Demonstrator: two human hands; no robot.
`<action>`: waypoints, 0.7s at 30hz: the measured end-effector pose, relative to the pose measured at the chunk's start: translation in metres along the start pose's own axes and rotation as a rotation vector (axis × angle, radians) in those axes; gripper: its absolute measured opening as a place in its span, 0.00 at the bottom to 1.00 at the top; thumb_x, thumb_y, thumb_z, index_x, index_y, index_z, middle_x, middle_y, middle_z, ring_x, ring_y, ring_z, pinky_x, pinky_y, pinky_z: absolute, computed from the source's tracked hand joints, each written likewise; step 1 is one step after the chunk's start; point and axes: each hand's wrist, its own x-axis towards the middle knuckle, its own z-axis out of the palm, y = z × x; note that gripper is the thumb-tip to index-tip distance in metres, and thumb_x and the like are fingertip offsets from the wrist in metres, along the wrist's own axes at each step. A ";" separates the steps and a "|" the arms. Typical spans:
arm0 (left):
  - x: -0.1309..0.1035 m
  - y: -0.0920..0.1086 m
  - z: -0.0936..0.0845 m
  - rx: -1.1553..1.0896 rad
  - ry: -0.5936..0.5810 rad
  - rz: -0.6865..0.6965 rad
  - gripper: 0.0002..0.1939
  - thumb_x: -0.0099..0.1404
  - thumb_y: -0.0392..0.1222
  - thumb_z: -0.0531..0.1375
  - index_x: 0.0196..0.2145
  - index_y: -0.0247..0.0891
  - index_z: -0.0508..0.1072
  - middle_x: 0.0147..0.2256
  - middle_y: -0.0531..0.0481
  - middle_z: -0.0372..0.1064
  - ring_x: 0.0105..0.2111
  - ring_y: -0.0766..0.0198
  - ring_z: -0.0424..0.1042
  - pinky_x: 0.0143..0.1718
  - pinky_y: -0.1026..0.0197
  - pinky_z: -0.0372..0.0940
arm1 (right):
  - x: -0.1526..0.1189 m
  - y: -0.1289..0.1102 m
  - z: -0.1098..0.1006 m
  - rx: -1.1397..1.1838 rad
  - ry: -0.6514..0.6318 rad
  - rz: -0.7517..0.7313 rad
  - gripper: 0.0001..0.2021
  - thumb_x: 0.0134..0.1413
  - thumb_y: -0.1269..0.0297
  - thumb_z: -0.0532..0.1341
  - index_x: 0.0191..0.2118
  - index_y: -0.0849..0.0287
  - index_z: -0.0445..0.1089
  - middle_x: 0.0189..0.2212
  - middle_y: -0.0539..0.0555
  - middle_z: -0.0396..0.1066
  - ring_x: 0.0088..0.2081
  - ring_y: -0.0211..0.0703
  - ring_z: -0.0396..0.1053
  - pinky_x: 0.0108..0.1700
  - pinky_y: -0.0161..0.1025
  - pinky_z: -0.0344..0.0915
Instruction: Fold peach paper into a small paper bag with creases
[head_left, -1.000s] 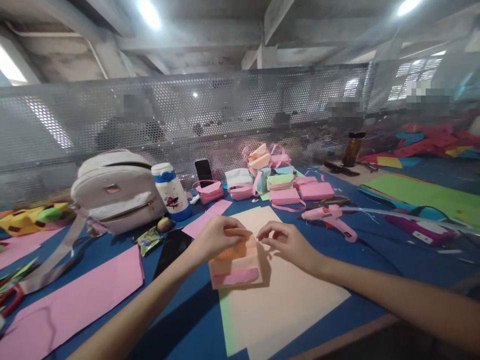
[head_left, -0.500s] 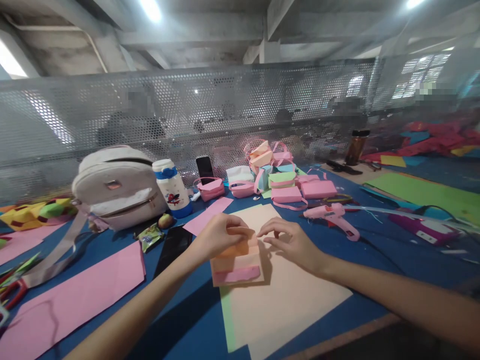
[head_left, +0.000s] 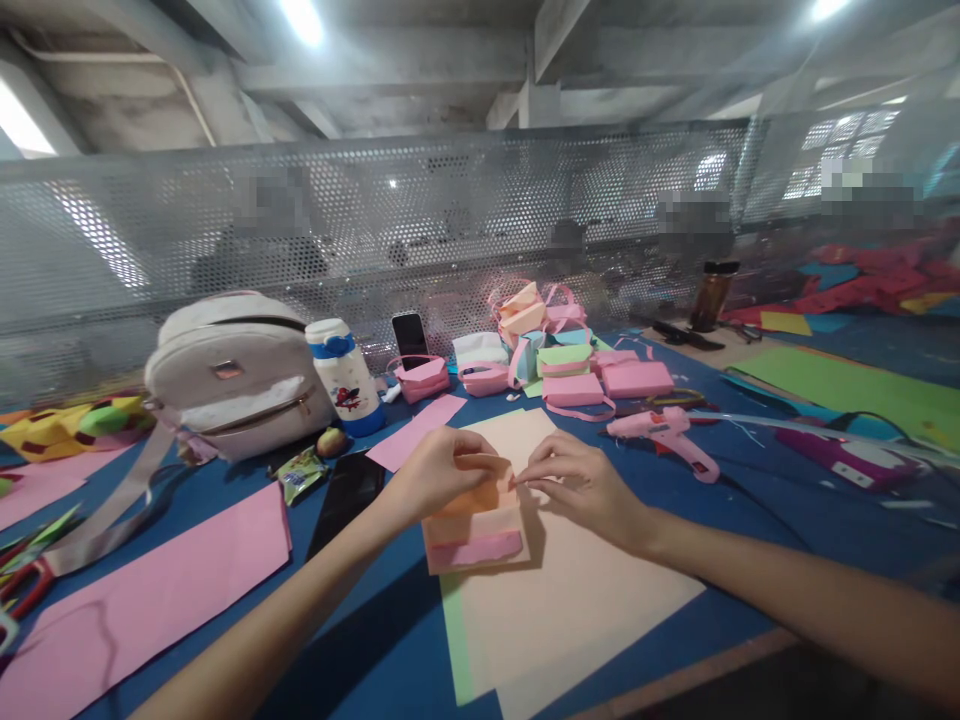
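Observation:
A small peach paper bag [head_left: 480, 525] with a pink strip [head_left: 478, 547] across its front stands on peach paper sheets [head_left: 592, 600]. My left hand [head_left: 442, 465] is closed on the bag's back upper edge, its fingertips partly hidden inside. At the bag's right side, my right hand [head_left: 577, 485] is closed in a pinch, thumb and fingers on the upper side edge. A green sheet [head_left: 459, 640] shows beneath the peach sheets. To the right lies a pink glue gun [head_left: 664, 432].
Several small paper bags [head_left: 570, 388] stand at the back, near a propped phone [head_left: 409, 340]. A white bottle [head_left: 346, 385] and a backpack [head_left: 236, 375] stand at the left. Pink sheets [head_left: 165, 590], a dark flat device [head_left: 346, 495] and scissors [head_left: 30, 590] lie left. A perforated metal screen [head_left: 442, 230] runs behind.
My right hand's fingers have come together and closed on the paper bag's right edge; before, they were apart beside it. My left hand keeps its hold.

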 end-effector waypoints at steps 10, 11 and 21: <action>-0.001 0.005 0.000 -0.013 0.013 0.001 0.08 0.56 0.39 0.60 0.28 0.35 0.79 0.29 0.49 0.77 0.31 0.61 0.73 0.32 0.64 0.61 | 0.001 -0.001 -0.005 -0.272 0.008 -0.288 0.11 0.65 0.69 0.58 0.47 0.53 0.77 0.30 0.54 0.68 0.32 0.43 0.61 0.33 0.39 0.59; -0.001 0.005 0.000 -0.017 0.013 0.002 0.08 0.56 0.39 0.60 0.28 0.35 0.79 0.29 0.49 0.78 0.31 0.60 0.73 0.32 0.64 0.62 | 0.001 -0.001 -0.005 -0.286 0.008 -0.295 0.11 0.65 0.68 0.58 0.47 0.53 0.77 0.29 0.54 0.68 0.32 0.43 0.61 0.33 0.39 0.59; -0.002 0.003 0.002 -0.034 0.029 0.015 0.07 0.56 0.36 0.60 0.29 0.35 0.80 0.30 0.50 0.78 0.31 0.62 0.73 0.32 0.66 0.62 | 0.000 -0.001 -0.003 -0.388 -0.008 -0.360 0.11 0.67 0.68 0.56 0.47 0.59 0.76 0.30 0.55 0.67 0.32 0.43 0.60 0.32 0.40 0.57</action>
